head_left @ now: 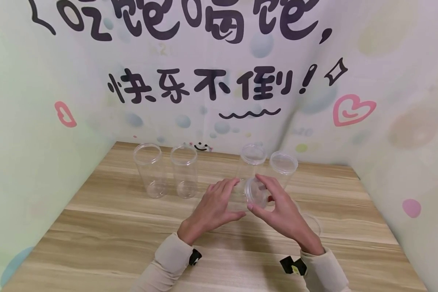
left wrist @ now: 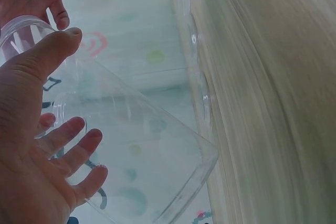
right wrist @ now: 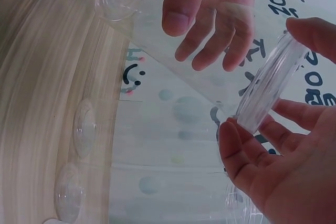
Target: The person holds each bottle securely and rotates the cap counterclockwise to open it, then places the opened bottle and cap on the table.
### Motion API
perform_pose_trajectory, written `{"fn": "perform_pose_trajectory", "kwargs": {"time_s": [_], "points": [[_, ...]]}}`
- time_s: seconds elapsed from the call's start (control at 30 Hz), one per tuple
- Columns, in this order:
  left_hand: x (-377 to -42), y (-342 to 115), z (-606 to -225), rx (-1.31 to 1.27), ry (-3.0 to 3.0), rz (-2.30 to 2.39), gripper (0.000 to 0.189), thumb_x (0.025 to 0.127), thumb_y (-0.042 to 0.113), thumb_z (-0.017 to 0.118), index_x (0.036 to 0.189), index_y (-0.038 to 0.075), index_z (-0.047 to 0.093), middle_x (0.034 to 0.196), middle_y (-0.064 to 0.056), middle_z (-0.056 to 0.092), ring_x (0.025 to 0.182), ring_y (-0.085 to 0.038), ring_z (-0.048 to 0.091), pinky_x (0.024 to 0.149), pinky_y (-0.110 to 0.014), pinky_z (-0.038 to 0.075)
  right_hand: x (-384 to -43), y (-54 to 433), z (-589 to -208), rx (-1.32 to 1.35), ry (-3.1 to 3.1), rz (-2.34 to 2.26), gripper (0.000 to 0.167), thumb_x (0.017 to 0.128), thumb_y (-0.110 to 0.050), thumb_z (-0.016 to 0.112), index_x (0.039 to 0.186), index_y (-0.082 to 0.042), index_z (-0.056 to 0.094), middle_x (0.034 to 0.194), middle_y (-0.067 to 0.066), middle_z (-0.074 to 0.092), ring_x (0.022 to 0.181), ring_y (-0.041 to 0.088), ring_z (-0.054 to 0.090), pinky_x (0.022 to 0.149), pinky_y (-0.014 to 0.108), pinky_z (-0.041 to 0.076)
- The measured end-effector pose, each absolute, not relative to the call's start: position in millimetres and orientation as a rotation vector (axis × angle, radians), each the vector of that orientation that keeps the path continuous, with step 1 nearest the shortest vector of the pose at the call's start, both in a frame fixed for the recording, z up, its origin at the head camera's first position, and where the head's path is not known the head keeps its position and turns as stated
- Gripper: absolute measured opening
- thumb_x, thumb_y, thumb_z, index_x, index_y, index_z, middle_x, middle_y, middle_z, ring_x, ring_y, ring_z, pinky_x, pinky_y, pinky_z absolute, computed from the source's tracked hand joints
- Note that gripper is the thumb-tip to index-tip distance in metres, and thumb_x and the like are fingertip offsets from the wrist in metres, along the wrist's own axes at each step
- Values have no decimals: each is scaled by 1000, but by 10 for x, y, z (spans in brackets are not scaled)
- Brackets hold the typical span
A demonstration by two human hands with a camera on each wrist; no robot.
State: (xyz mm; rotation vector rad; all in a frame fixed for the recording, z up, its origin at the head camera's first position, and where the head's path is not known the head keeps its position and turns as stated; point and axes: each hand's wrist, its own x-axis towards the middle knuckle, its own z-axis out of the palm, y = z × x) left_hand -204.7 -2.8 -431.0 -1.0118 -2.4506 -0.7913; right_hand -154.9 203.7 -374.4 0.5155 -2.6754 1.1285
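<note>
A clear plastic jar (left wrist: 142,129) lies tilted between both hands, its mouth toward the right. My left hand (head_left: 213,207) grips the body, thumb on the near side and fingers around the far side. At the jar's mouth is a clear ridged lid (right wrist: 273,82). My right hand (head_left: 281,213) holds this lid by its rim, the thumb and fingertips spread around the edge. In the right wrist view, the left hand (right wrist: 215,19) shows partly through the transparent wall.
Two clear jars (head_left: 184,174) stand upright at the back left of the wooden table (head_left: 106,243). Two more jars with lids (head_left: 284,162) stand behind the hands, partly hidden by them. A clear ring-like lid (head_left: 314,223) lies beside the right wrist. Printed fabric walls surround the table.
</note>
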Motion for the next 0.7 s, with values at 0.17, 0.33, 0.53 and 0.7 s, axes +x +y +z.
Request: {"fn": "perform_pose_trajectory", "kwargs": {"time_s": [0.17,0.33,0.53,0.7], "points": [[-2050,-26,-4318,-1014,-2453,-799,83,73,42,86,138,7,48,129,-7,59,117,-24,59,96,-45,47,-1549,2040,-3754,539,-2676,1151,76,84,-23,79,150,-12,40,144,4,47,119,21,52,84,37,51],[-2044,-18,-4315,-1008,-2457,-797,83,73,43,86,137,6,48,129,-6,59,117,-24,59,96,-46,47,-1552,2043,-3778,511,-2671,1175,79,86,-23,78,151,-11,36,146,9,45,122,29,51,85,41,51],[-2040,-7,-4308,-998,-2464,-800,84,73,43,86,138,6,48,129,-7,59,118,-25,58,97,-47,46,-1559,2034,-3776,388,-2670,1183,71,91,-22,72,149,-5,36,145,15,46,119,34,56,83,40,52],[-2040,-7,-4308,-982,-2471,-788,85,73,44,86,139,7,47,129,-6,58,118,-25,58,98,-47,46,-1548,2023,-3755,304,-2704,1161,68,93,-28,70,147,-2,39,138,16,51,109,31,61,79,38,52]]}}
